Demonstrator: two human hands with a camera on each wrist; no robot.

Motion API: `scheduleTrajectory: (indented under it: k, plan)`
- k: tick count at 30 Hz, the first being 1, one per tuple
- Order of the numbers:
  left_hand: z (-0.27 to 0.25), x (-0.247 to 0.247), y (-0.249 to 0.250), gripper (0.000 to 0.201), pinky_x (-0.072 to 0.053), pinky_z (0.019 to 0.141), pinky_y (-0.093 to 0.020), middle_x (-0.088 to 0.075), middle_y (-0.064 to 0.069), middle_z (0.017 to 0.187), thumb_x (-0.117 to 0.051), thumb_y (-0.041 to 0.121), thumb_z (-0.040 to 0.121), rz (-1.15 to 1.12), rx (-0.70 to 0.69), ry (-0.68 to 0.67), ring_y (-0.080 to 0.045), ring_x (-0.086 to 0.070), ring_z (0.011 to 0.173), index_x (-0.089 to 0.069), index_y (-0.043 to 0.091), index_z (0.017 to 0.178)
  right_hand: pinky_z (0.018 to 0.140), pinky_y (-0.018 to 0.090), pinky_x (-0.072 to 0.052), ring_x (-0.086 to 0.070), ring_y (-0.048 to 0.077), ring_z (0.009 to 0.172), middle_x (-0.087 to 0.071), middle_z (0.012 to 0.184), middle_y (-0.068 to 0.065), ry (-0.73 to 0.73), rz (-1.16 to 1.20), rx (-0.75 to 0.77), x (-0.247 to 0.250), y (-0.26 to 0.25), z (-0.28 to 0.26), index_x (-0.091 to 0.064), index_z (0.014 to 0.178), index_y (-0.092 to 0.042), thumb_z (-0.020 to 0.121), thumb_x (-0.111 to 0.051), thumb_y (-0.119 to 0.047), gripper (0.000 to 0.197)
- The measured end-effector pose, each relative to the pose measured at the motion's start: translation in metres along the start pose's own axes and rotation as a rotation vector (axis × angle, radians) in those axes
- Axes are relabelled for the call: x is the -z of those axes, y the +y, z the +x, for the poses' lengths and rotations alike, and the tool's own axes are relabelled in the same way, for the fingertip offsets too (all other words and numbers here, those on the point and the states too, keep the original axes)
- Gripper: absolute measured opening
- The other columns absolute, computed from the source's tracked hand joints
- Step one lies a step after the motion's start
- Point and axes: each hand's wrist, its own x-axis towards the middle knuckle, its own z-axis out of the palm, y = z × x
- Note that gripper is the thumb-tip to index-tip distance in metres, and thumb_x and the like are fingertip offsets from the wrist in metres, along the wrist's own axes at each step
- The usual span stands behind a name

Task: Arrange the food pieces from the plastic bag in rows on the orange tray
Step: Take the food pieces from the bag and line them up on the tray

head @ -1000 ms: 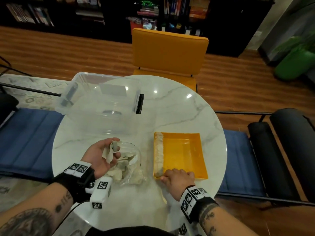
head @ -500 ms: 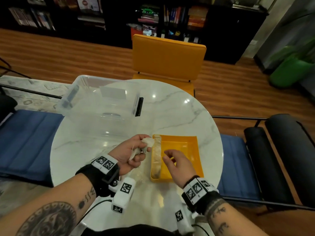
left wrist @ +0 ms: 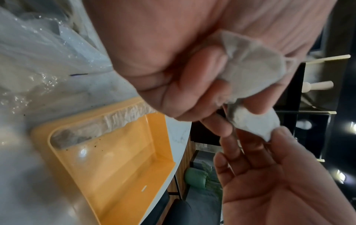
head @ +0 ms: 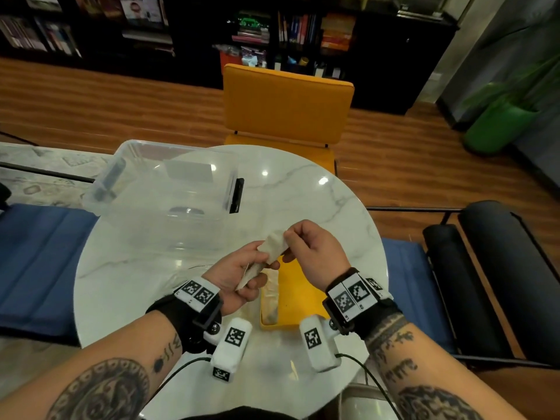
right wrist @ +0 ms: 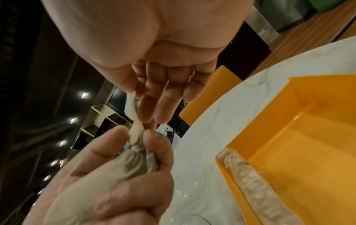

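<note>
Fingers (right wrist: 134,94) pinching food piece (head: 274,244) – wrist view only, orange tray (head: 298,298) below

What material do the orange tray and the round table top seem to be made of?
Orange tray: apparently moulded plastic, smooth and slightly glossy; it has rounded corners, one even colour and small light reflections. Table top: looks like polished marble or an imitation, white with grey veins and sharp lamp reflections.

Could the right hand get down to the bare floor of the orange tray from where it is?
Probably yes: the right hand hovers just above the orange plastic tray, whose floor lies bare beside one row of pale food pieces.
</note>
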Motion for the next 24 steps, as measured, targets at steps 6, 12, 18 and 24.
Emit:
scheduleTrajectory:
  k: [6, 12, 18, 24]
  plan:
    - [0.008, 0.000, -0.002, 0.032, -0.017, 0.037, -0.014, -0.054, 0.000, 0.072, -0.068, 0.041, 0.079, 0.071, -0.121, 0.113, -0.006, -0.033, 0.042, -0.063, 0.014, 0.096, 0.070, 0.028, -0.053, -0.069, 0.010, 0.065, -0.071, 0.070, 0.002, -0.055, -0.058, 0.044, 0.015, -0.001, 0.011, -0.058, 0.087, -0.016, 0.100, -0.052, -0.024, 0.017]
    - [0.014, -0.005, -0.007, 0.006, -0.033, 0.038, -0.011, -0.061, -0.009, 0.070, -0.067, 0.010, 0.090, 0.320, -0.276, 0.224, -0.004, -0.047, 0.041, -0.064, 0.011, 0.084, 0.072, 0.027, -0.054, -0.068, 0.010, 0.071, -0.071, 0.074, -0.004, -0.067, -0.067, 0.038, 0.014, 0.017, 0.014, -0.060, 0.090, -0.028, 0.099, -0.056, -0.030, 0.009]
    - [0.032, 0.008, -0.018, 0.008, -0.042, 0.056, -0.016, -0.069, -0.010, 0.073, -0.070, 0.013, 0.088, 0.456, -0.327, 0.290, -0.003, -0.057, 0.052, -0.063, 0.015, 0.085, 0.077, 0.034, -0.055, -0.069, 0.020, 0.083, -0.068, 0.087, -0.005, -0.098, -0.022, -0.093, -0.010, 0.055, 0.007, -0.062, 0.097, -0.034, 0.086, -0.067, -0.046, 0.017]
    - [0.050, 0.032, -0.029, 0.025, -0.049, 0.072, -0.026, -0.073, 0.000, 0.072, -0.077, 0.034, 0.083, 0.670, -0.240, 0.377, -0.008, -0.066, 0.071, -0.067, 0.025, 0.104, 0.074, 0.042, -0.055, -0.068, 0.025, 0.076, -0.065, 0.070, -0.002, -0.028, -0.063, -0.241, -0.027, 0.088, 0.016, -0.061, 0.076, -0.027, 0.091, -0.067, -0.030, 0.017]
